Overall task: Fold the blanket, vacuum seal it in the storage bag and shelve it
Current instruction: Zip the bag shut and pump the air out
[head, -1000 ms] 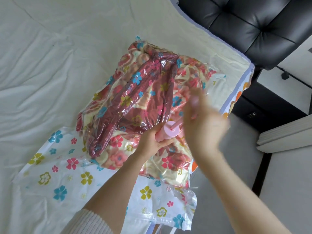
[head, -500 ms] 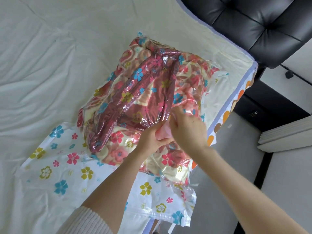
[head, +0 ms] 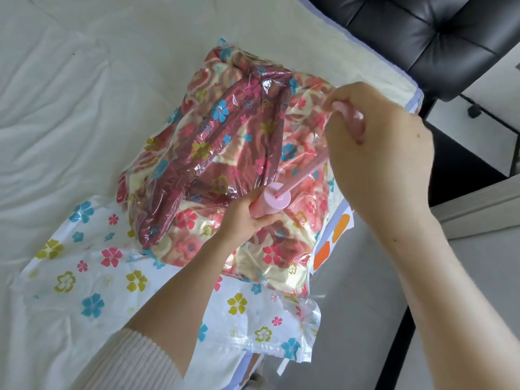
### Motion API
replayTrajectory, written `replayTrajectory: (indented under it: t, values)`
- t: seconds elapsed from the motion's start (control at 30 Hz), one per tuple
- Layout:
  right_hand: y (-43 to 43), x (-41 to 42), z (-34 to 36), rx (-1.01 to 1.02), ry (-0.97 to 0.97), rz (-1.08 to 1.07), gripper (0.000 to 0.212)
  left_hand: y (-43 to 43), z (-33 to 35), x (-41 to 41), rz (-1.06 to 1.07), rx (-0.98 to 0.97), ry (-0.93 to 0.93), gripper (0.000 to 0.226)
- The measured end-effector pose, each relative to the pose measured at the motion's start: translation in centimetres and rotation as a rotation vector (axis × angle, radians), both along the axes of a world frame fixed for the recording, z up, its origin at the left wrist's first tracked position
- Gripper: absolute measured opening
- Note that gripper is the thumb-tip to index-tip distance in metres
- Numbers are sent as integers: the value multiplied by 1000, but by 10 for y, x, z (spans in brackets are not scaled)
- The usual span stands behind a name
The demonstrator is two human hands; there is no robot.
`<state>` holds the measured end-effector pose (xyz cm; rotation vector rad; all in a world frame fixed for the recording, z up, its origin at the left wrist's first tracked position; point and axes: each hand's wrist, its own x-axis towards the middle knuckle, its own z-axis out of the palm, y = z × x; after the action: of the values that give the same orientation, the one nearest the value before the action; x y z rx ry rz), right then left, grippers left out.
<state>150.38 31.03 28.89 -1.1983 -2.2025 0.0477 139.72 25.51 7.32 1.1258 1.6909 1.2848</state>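
Note:
A folded red floral blanket [head: 213, 153] lies inside a clear storage bag [head: 92, 277] printed with coloured flowers, on the white bed. A pink hand pump [head: 274, 202] stands on the bag near its right side. My left hand [head: 247, 218] grips the pump's cylinder. My right hand [head: 377, 142] is closed around the pump's handle, raised high, and the pink rod [head: 304, 171] is drawn out between handle and cylinder. The bag's valve is hidden under the pump.
The white bed sheet [head: 70, 114] spreads to the left. The bed's edge with orange dots [head: 334, 235] runs along the right, with grey floor [head: 365, 319] beyond. A black padded headboard [head: 427, 38] stands at the top right.
My right hand pushed the pump handle down to the cylinder half a second ago, then pulled it back up and away, so the rod is extended now. My left hand stayed on the cylinder.

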Motion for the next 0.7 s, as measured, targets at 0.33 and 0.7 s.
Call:
replayTrajectory:
  t: [0.33, 0.7]
  values:
    - [7, 6, -21, -73, -272, 50, 20, 0, 0, 4, -9, 11, 36, 51]
    - [-2, 13, -39, -37, -92, 3, 17, -1, -5, 5, -9, 18, 94, 51]
